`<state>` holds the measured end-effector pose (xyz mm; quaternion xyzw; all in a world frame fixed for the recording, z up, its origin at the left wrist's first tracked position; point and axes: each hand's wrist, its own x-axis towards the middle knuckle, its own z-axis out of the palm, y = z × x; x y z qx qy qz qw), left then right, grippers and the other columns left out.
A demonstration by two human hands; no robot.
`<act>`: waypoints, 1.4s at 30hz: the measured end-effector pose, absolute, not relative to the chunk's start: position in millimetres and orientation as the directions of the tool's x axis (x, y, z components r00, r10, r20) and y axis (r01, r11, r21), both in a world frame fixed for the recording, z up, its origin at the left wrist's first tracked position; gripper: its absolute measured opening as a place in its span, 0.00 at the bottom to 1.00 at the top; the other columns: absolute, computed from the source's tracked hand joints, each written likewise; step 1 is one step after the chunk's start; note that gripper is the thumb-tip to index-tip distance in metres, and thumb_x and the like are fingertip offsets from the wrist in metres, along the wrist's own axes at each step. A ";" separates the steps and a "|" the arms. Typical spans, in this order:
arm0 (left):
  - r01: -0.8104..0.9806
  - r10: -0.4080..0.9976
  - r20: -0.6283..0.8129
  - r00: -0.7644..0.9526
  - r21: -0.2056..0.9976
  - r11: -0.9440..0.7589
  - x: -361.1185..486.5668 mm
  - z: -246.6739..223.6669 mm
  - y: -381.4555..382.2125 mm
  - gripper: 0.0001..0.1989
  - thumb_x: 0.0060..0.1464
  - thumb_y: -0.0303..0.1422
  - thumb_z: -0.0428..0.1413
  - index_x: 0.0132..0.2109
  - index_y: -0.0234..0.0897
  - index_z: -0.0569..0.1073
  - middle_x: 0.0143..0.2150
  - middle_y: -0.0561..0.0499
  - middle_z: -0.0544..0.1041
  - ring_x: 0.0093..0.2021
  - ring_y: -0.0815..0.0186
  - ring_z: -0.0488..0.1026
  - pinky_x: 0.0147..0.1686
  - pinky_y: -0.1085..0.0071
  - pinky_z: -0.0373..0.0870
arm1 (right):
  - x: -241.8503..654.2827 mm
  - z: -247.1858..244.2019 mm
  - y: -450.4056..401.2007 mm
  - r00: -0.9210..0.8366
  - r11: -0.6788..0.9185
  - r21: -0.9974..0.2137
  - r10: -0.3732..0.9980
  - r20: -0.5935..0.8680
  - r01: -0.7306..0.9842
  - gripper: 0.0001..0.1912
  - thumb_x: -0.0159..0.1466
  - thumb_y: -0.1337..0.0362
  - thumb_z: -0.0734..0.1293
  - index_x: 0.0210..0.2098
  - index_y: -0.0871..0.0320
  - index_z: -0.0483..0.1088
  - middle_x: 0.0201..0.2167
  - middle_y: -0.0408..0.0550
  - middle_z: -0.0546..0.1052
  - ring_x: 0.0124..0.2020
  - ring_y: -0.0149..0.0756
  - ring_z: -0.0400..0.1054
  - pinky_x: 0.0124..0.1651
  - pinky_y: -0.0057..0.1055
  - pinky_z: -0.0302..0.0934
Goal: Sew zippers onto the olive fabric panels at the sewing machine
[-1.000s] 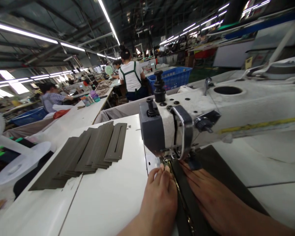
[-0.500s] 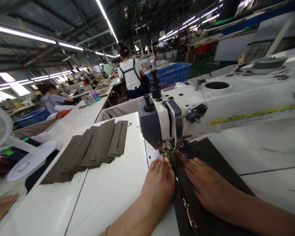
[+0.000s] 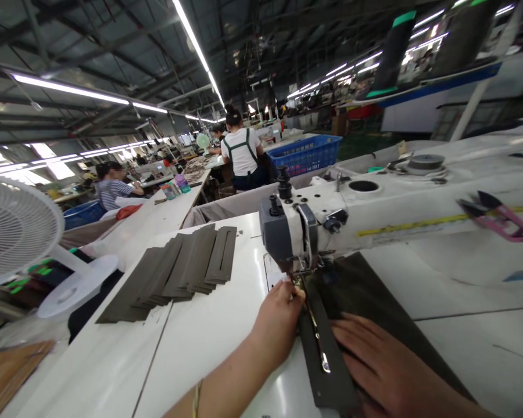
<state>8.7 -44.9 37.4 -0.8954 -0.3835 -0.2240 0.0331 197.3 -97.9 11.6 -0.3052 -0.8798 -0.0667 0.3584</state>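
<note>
A dark grey-brown panel (image 3: 326, 380) with a gold zipper (image 3: 317, 332) along its slot lies under the head of a sewing machine (image 3: 283, 235). Beside the presser foot, my left hand (image 3: 279, 313) has its fingers bent and pressed together on the zipper near its far end; the fingertips are partly hidden. My right hand (image 3: 383, 360) rests on the larger dark piece (image 3: 370, 296) right of the zipper, fingers stretched out flat and slightly blurred. The needle point is hidden behind the machine's parts.
Left of the machine, several slotted dark panels (image 3: 178, 264) lie fanned out on the white table (image 3: 209, 342). A white fan (image 3: 76, 278) stands at far left. Pink-handled thread snips (image 3: 501, 217) sit on the machine arm. Beyond are a blue crate (image 3: 307, 154) and seated co-workers (image 3: 242, 151).
My right hand has drawn back from the presser foot toward me. The panel and zipper have moved forward under the machine, with my left hand still beside the foot. The camera view has shifted.
</note>
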 end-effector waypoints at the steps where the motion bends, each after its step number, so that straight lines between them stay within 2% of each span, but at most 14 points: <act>1: 0.686 0.656 0.439 0.614 0.115 -0.719 5.7 36.8 -49.0 0.10 0.56 0.23 0.49 0.44 0.32 0.71 0.44 0.43 0.74 0.47 0.59 0.71 0.47 0.62 0.71 | 194.1 7.4 -106.1 -0.531 0.809 -0.073 0.448 0.719 0.584 0.16 0.62 0.65 0.57 0.45 0.59 0.71 0.41 0.55 0.75 0.46 0.44 0.67 0.49 0.42 0.64; 3: 0.665 0.639 0.452 0.622 0.127 -0.736 0.8 35.6 -59.2 0.12 0.56 0.23 0.50 0.47 0.32 0.70 0.47 0.44 0.74 0.48 0.60 0.71 0.51 0.61 0.68 | 188.4 1.5 -117.9 -0.528 0.793 -0.017 0.422 0.737 0.609 0.16 0.63 0.67 0.56 0.46 0.60 0.71 0.39 0.55 0.76 0.45 0.43 0.68 0.46 0.38 0.66; 5: 0.661 0.640 0.455 0.619 0.138 -0.738 -1.5 34.5 -69.5 0.12 0.57 0.24 0.50 0.48 0.32 0.70 0.48 0.43 0.74 0.48 0.62 0.72 0.53 0.61 0.67 | 184.8 0.6 -124.6 -0.594 0.777 0.037 0.449 0.668 0.629 0.18 0.62 0.72 0.56 0.48 0.63 0.70 0.42 0.56 0.76 0.46 0.42 0.68 0.47 0.36 0.66; 8: 0.669 0.623 0.472 0.624 0.089 -0.738 0.2 31.5 -80.4 0.11 0.58 0.26 0.50 0.46 0.31 0.71 0.48 0.42 0.75 0.49 0.61 0.72 0.52 0.61 0.69 | 183.1 3.6 -129.8 -0.675 0.794 0.111 0.424 0.605 0.598 0.21 0.58 0.78 0.56 0.47 0.65 0.70 0.43 0.57 0.76 0.46 0.44 0.69 0.49 0.39 0.65; 15: 0.669 0.561 0.509 0.653 -0.039 -0.743 10.4 20.0 -81.6 0.10 0.58 0.26 0.49 0.44 0.27 0.72 0.46 0.40 0.75 0.48 0.57 0.72 0.51 0.60 0.69 | 184.2 -1.2 -134.8 -0.613 0.781 0.073 0.425 0.665 0.621 0.19 0.57 0.80 0.55 0.38 0.64 0.74 0.42 0.56 0.76 0.45 0.45 0.70 0.48 0.38 0.66; 19: 0.676 0.574 0.489 0.657 -0.044 -0.736 10.2 20.2 -77.1 0.09 0.58 0.27 0.50 0.42 0.27 0.72 0.45 0.40 0.75 0.48 0.58 0.72 0.52 0.60 0.68 | 183.3 -1.7 -130.2 -0.596 0.784 0.053 0.424 0.682 0.618 0.20 0.57 0.80 0.54 0.37 0.63 0.74 0.41 0.55 0.77 0.44 0.45 0.70 0.48 0.38 0.66; 25: 0.675 0.577 0.460 0.675 -0.070 -0.735 8.9 24.8 -66.5 0.08 0.59 0.26 0.49 0.41 0.29 0.72 0.45 0.40 0.75 0.47 0.59 0.72 0.50 0.60 0.70 | 185.6 6.7 -118.4 -0.651 0.789 0.115 0.405 0.641 0.604 0.20 0.58 0.80 0.55 0.40 0.64 0.74 0.42 0.57 0.76 0.45 0.43 0.70 0.49 0.36 0.65; 30: 0.654 0.573 0.485 0.661 0.002 -0.757 11.8 34.0 -55.5 0.09 0.61 0.26 0.47 0.39 0.29 0.71 0.39 0.43 0.75 0.42 0.61 0.72 0.49 0.61 0.71 | 186.3 7.1 -106.0 -0.647 0.780 0.129 0.401 0.649 0.612 0.19 0.59 0.79 0.55 0.42 0.66 0.73 0.43 0.58 0.76 0.45 0.43 0.70 0.49 0.34 0.65; 33: 0.665 0.601 0.482 0.638 0.048 -0.745 13.2 37.9 -49.2 0.09 0.61 0.28 0.48 0.37 0.29 0.71 0.34 0.45 0.72 0.38 0.61 0.71 0.41 0.64 0.74 | 184.6 6.4 -98.1 -0.606 0.782 0.080 0.409 0.683 0.618 0.18 0.60 0.78 0.55 0.43 0.65 0.73 0.42 0.56 0.76 0.45 0.41 0.70 0.49 0.34 0.65; 36: 0.710 0.648 0.461 0.606 0.054 -0.702 13.1 37.3 -42.8 0.09 0.61 0.29 0.48 0.35 0.31 0.71 0.35 0.45 0.71 0.36 0.62 0.69 0.34 0.67 0.74 | 182.4 6.8 -90.5 -0.566 0.777 0.049 0.412 0.714 0.627 0.18 0.61 0.78 0.55 0.42 0.63 0.73 0.41 0.54 0.77 0.43 0.39 0.71 0.49 0.34 0.65; 42: 0.748 0.728 0.350 0.589 0.103 -0.655 11.1 31.8 -30.8 0.08 0.60 0.29 0.49 0.34 0.34 0.71 0.36 0.46 0.70 0.36 0.61 0.69 0.35 0.68 0.71 | 176.6 6.5 -74.7 -0.524 0.775 -0.012 0.439 0.729 0.632 0.21 0.62 0.77 0.52 0.37 0.61 0.75 0.37 0.53 0.78 0.40 0.39 0.71 0.45 0.32 0.67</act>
